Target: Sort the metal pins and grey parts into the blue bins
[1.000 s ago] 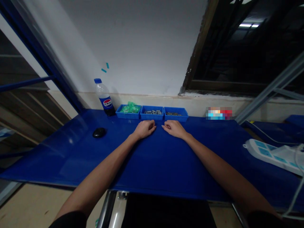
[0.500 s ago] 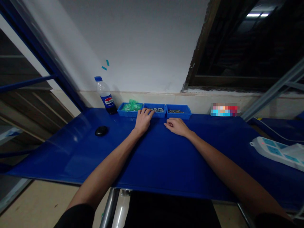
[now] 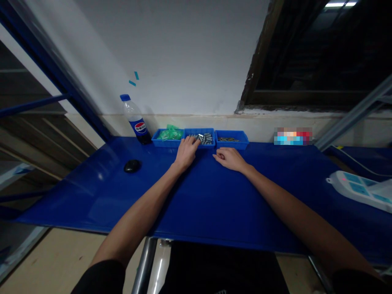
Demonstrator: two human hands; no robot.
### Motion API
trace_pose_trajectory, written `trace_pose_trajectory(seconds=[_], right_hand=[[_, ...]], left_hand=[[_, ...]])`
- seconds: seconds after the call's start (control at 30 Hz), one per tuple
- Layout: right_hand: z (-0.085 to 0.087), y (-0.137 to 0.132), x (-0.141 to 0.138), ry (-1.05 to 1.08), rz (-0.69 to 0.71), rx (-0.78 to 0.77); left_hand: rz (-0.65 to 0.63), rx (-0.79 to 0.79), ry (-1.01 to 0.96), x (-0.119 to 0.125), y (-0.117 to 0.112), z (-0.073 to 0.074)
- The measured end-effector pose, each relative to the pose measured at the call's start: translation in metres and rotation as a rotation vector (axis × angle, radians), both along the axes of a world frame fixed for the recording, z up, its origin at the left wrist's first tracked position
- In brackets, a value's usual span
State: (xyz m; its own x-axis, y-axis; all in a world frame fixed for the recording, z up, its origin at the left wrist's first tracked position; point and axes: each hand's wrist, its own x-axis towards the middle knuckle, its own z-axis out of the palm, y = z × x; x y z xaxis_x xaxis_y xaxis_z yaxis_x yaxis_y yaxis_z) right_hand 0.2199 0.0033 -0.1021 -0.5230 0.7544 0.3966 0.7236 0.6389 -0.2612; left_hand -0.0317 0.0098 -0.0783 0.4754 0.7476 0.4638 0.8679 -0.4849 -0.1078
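My left hand [image 3: 186, 152] reaches over the near rim of the middle blue bin [image 3: 214, 139]. Its fingers are a little apart and bent down onto short silvery metal cylinders [image 3: 206, 139]; no part shows in its grasp. My right hand [image 3: 231, 159] rests on the table just in front of the right blue bin [image 3: 243, 140], its fingers curled closed. What those fingers hold, if anything, is hidden. Thin, long metal pieces [image 3: 227, 139] lie in the right bin. Beside the middle bin, the left blue bin [image 3: 157, 143] contains a crumpled green plastic bag [image 3: 170, 132].
On the blue table [image 3: 211, 204], a cola bottle [image 3: 139, 124] stands left of the bins, with a black computer mouse [image 3: 132, 165] nearer me. A blurred-out colourful item [image 3: 293, 136] is at the back right. A white power strip [image 3: 358, 188] lies along the right side.
My left fingers have shifted slightly within the middle bin, and more of the metal cylinders shows. My right hand stays closed in the same place. The view has tilted slightly.
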Motion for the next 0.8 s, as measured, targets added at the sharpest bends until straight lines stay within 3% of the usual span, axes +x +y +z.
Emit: trace_pose_trajectory(seconds=[0.37,0.67,0.8], right_hand=[[-0.002,0.004,0.000,0.267,-0.086,-0.078],[-0.006,0.008,-0.004,0.710,-0.067,-0.304],[-0.004,0.009,-0.007,0.829,-0.032,-0.378]], left_hand=[[-0.113,-0.118,-0.018,0.002,-0.011,-0.001],[-0.265,-0.129,0.054,0.001,-0.011,-0.005],[-0.276,-0.163,0.047,0.001,-0.012,-0.002]])
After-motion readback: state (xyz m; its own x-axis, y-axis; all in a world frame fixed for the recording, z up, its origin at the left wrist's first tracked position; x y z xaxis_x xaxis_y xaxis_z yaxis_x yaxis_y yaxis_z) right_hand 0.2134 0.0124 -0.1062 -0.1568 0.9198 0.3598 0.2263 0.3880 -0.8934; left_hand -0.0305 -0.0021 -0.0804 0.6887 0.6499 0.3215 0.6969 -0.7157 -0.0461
